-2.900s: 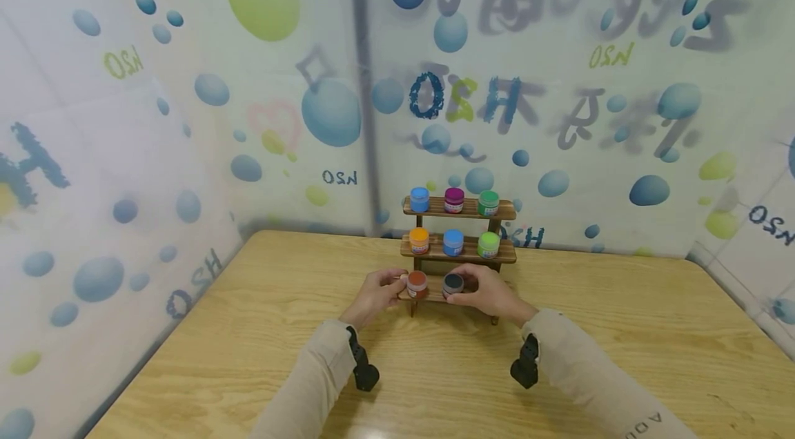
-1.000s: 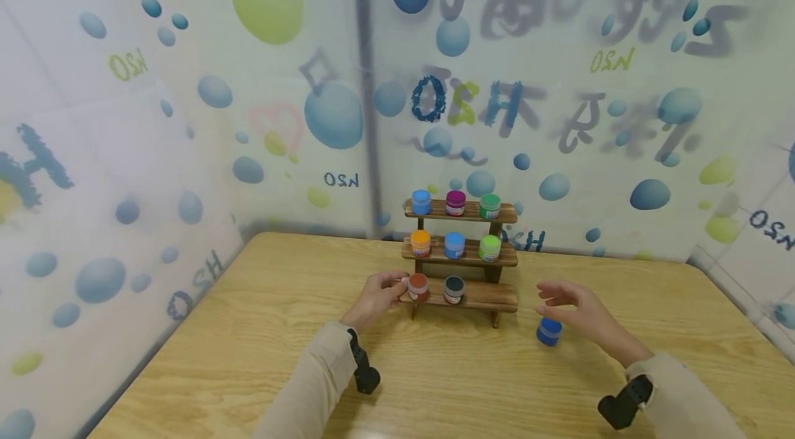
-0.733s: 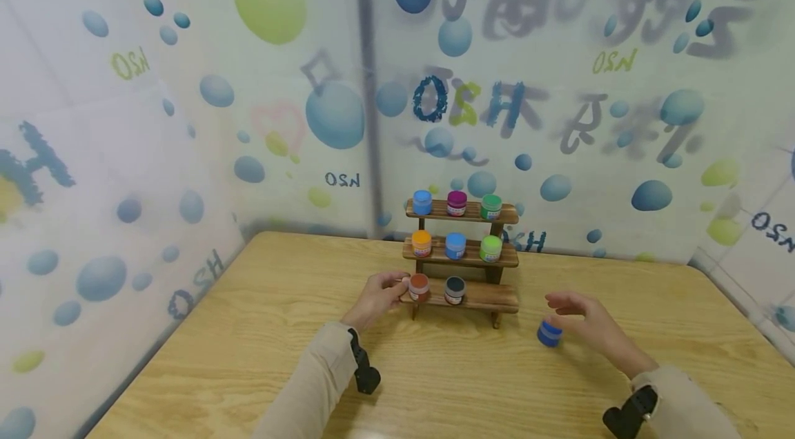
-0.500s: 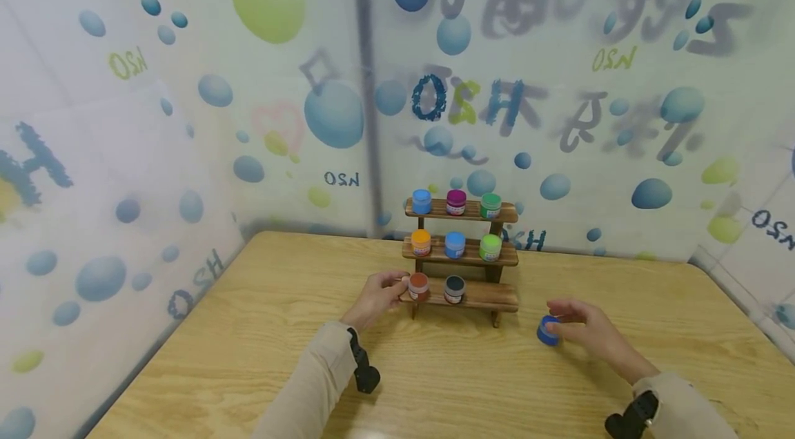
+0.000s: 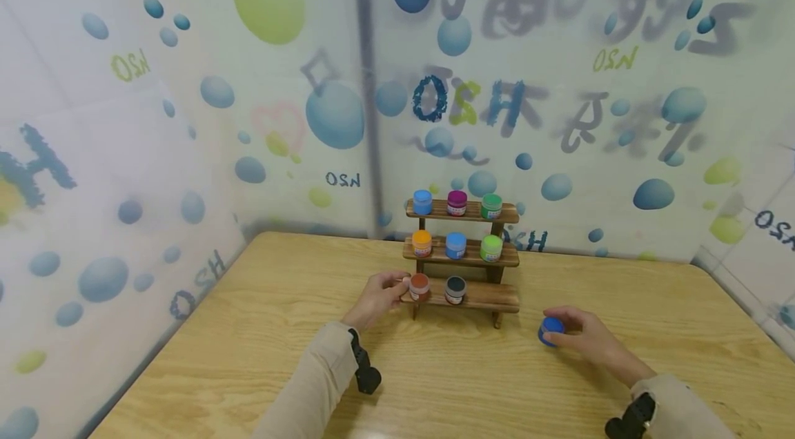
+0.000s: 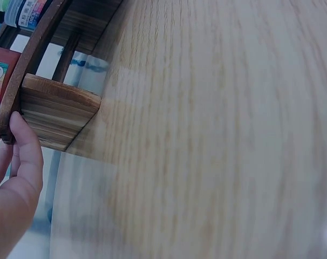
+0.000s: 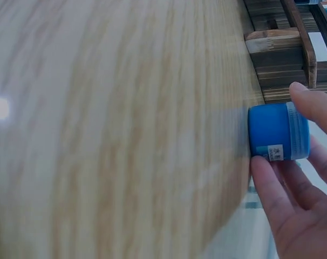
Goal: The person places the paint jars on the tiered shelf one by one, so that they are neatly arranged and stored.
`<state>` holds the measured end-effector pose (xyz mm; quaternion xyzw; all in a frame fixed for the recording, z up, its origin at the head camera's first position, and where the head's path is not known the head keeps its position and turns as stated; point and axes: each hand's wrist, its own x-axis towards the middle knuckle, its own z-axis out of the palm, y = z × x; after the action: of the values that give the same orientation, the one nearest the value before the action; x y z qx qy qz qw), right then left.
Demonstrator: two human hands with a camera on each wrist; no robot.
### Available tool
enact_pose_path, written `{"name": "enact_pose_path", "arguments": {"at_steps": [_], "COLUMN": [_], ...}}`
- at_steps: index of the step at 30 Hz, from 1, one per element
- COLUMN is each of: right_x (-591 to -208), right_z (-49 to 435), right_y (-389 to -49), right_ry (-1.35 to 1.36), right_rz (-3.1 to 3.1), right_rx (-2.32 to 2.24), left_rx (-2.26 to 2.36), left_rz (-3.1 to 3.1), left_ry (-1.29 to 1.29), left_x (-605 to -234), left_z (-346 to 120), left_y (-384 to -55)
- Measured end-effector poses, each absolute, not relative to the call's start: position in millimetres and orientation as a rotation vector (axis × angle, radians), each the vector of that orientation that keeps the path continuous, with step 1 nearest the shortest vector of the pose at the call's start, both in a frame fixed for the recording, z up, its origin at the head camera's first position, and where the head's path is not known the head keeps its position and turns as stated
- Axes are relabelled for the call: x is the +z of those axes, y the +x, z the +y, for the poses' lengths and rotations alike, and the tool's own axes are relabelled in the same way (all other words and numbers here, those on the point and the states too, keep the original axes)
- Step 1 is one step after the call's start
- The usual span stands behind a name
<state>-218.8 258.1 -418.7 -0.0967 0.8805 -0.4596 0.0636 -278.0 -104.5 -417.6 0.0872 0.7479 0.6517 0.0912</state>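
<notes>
A three-tier wooden display rack (image 5: pixel 481 296) stands on the table, bearing small paint jars. My left hand (image 5: pixel 377 299) pinches the left end of its lowest shelf, beside a red-brown paint jar (image 5: pixel 419 286); the left wrist view shows fingers (image 6: pixel 27 154) at that shelf end. A black-topped paint jar (image 5: pixel 455 290) sits mid-shelf. To the right of the rack, a blue paint jar (image 5: pixel 550 326) stands upright on the table. My right hand (image 5: pixel 586 337) has thumb and fingers around it. In the right wrist view the blue jar's base meets the tabletop.
The middle shelf holds orange (image 5: pixel 421 244), light blue (image 5: pixel 455 246) and lime green (image 5: pixel 491 248) jars. On the top shelf are light blue (image 5: pixel 422 202), purple (image 5: pixel 456 203) and green (image 5: pixel 491 206) ones. A printed curtain (image 5: pixel 279 94) hangs behind the table (image 5: pixel 261 356).
My right hand has left the black-topped jar on the lowest shelf, moved right and come down around the blue jar. The left hand stays at the shelf end.
</notes>
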Motion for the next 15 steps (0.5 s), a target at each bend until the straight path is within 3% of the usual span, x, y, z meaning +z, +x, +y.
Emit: {"name": "enact_pose_path", "arguments": {"at_steps": [15], "right_x": [-427.7], "right_z": [262.0], "right_y": [-222.3], "right_ry": [-0.292], "right_rz": [2.67], "right_rx": [-1.352], "left_rx": [1.934], "left_rz": [2.235], "left_ry": [0.24], "left_x": [-418.2], "left_z": [-103.9], "left_y": [-277.4]}}
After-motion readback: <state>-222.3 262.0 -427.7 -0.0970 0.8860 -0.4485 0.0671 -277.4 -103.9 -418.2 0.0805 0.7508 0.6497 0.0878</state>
